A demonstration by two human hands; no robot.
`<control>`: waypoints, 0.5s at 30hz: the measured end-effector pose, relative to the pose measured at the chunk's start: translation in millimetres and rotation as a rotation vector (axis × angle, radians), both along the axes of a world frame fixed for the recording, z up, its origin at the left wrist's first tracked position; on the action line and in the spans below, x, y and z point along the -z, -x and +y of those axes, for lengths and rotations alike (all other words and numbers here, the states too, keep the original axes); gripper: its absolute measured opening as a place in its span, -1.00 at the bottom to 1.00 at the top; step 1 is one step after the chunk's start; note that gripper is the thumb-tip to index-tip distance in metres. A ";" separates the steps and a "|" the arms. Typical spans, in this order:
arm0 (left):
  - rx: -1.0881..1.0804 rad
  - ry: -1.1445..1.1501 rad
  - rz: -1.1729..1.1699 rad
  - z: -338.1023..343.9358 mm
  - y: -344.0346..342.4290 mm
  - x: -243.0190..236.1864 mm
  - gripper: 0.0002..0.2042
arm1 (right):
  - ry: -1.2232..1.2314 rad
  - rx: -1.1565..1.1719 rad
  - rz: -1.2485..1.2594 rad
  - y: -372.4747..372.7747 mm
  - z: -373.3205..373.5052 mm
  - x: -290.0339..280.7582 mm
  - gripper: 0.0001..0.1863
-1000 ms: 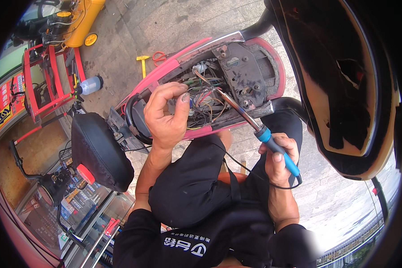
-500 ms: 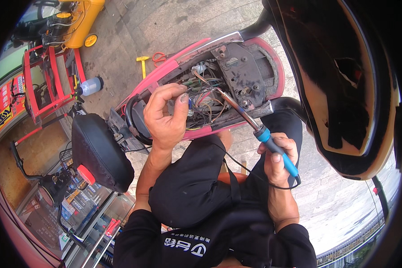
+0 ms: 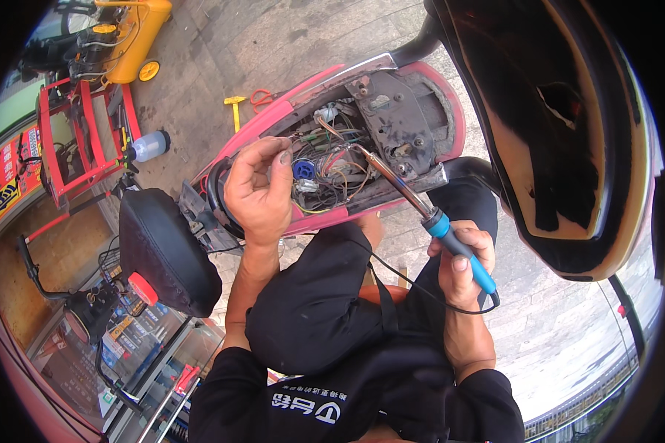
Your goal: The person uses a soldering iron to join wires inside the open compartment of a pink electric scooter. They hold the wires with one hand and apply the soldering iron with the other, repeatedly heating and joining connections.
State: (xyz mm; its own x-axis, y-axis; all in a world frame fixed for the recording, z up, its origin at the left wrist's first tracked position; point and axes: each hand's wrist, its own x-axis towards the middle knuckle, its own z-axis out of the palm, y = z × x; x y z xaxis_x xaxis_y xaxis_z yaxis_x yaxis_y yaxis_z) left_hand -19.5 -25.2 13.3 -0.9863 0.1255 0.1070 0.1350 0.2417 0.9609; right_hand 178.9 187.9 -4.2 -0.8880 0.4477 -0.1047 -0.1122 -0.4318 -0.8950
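Note:
My right hand is closed around the blue and grey handle of a soldering iron. Its metal tip slants up and left into the open body of a pink scooter, ending over tangled wires. My left hand hovers at the left end of the opening, thumb and fingertips pinched together; whatever lies between them is too small to make out. Just right of that hand, a round blue part sits among the wires. The iron's thin black cord loops down from the handle across my lap.
A yellow hammer and red-handled scissors lie on the paving beyond the scooter. At right, the raised seat looms close. A black saddle, a red metal frame and a yellow tank stand left.
My left hand has shifted slightly left and down, uncovering the blue part. The soldering iron stays nearly in place, its tip still over the wires.

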 end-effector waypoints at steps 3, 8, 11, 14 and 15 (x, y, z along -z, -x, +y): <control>0.029 -0.044 -0.006 -1.4 1.3 0.0 -0.85 | -0.007 0.019 0.025 1.5 1.2 -1.2 -0.60; 0.041 -0.157 -0.072 -2.7 4.0 2.4 -0.83 | -0.008 0.022 0.036 2.3 1.7 -7.0 -0.59; 0.016 -0.107 -0.179 -6.2 7.1 1.4 -0.83 | 0.022 0.047 0.044 2.2 1.3 -9.4 -0.59; 0.016 -0.109 -0.223 -9.2 7.3 -1.5 -0.83 | 0.033 0.061 0.058 3.0 2.0 -10.7 -0.57; 0.040 -0.104 -0.212 -10.4 7.3 -2.6 -0.83 | 0.018 0.053 0.049 3.0 2.3 -11.8 -0.56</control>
State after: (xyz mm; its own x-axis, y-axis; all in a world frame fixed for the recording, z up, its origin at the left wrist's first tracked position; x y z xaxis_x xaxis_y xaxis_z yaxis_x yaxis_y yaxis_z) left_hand -26.8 -35.6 15.9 -0.9825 0.1640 -0.0880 -0.0654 0.1385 0.9882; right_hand 175.9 190.2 7.6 -0.8675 0.4924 -0.0706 -0.1785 -0.4405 -0.8798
